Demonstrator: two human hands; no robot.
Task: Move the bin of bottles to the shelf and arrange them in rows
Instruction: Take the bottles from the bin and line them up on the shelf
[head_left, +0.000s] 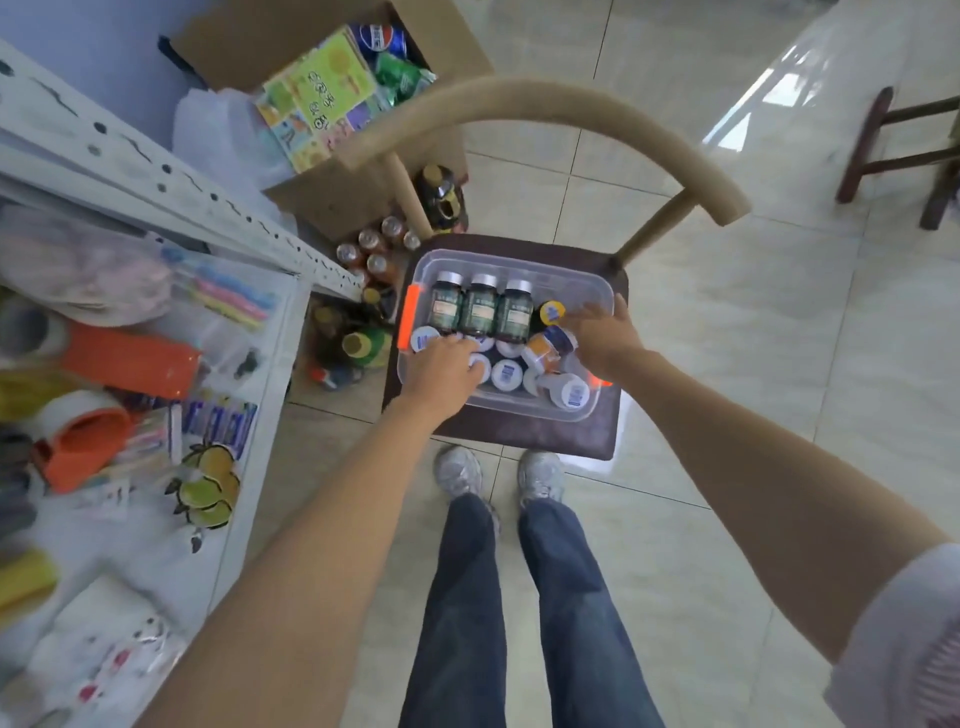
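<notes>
A clear plastic bin (524, 262) with orange handles sits on the dark seat of a chair (524, 436). Inside lie three dark green bottles (480, 312) side by side, several white-capped bottles (506, 375) standing upright, and an orange bottle (543, 349) tipped over. My left hand (441, 371) reaches into the bin's left side, its fingers over the white caps. My right hand (597, 332) reaches in at the right side, its fingers spread near the orange bottle and a yellow-capped one (551, 313). Whether either hand grips a bottle is hidden. The white metal shelf (171, 192) stands to my left.
The shelf holds orange slippers (83, 441), plastic bags and packets. A cardboard box (332, 78) of snacks and cans sits behind the chair. Drink bottles (363, 312) stand on the tiled floor between shelf and chair. A wooden stool (904, 145) stands at the far right.
</notes>
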